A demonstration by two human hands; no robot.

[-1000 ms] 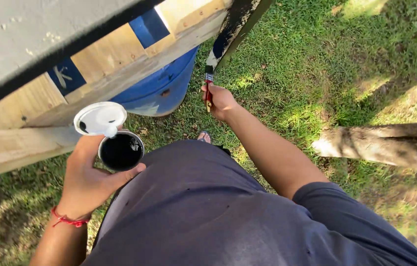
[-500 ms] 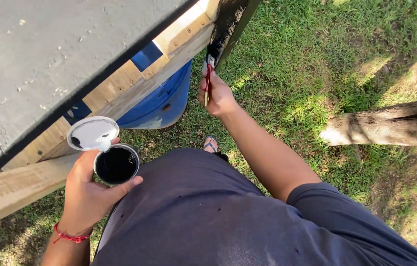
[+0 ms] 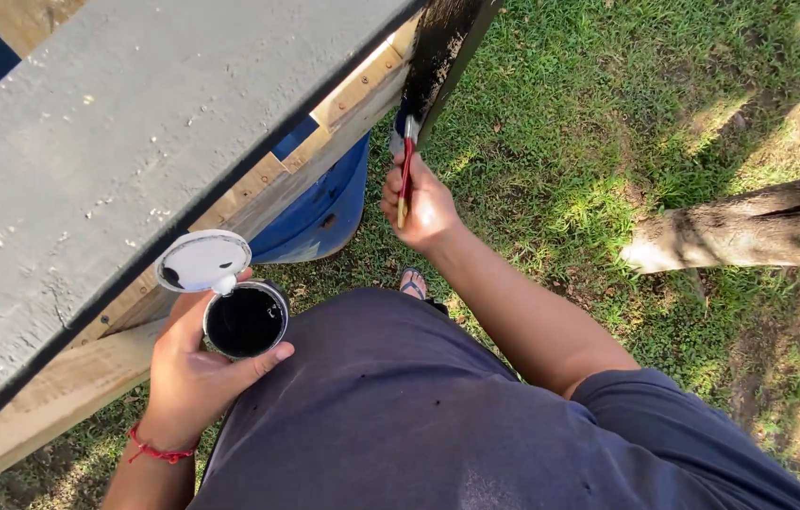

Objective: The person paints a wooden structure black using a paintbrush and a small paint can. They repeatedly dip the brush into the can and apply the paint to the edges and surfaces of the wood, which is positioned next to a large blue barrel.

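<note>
My left hand (image 3: 190,373) holds a small open can of black paint (image 3: 246,320), and its white lid (image 3: 202,262) is tipped up behind the can. My right hand (image 3: 423,206) grips a paintbrush with a red handle (image 3: 405,179). The brush bristles touch the lower part of a wooden post (image 3: 442,47) that is painted black. A large grey-painted tabletop (image 3: 117,132) on bare wooden boards (image 3: 353,94) fills the upper left. A red string bracelet (image 3: 159,451) circles my left wrist.
A blue barrel (image 3: 324,203) stands under the wooden structure. Grass (image 3: 607,104) covers the ground, with patches of sun and shade. A tree trunk (image 3: 749,231) lies across the right side. My sandalled foot (image 3: 414,280) shows below the right hand.
The view has shifted so the grey top fills more of the frame. My right hand has moved the brush up against the black post. The can stays held in my left hand.
</note>
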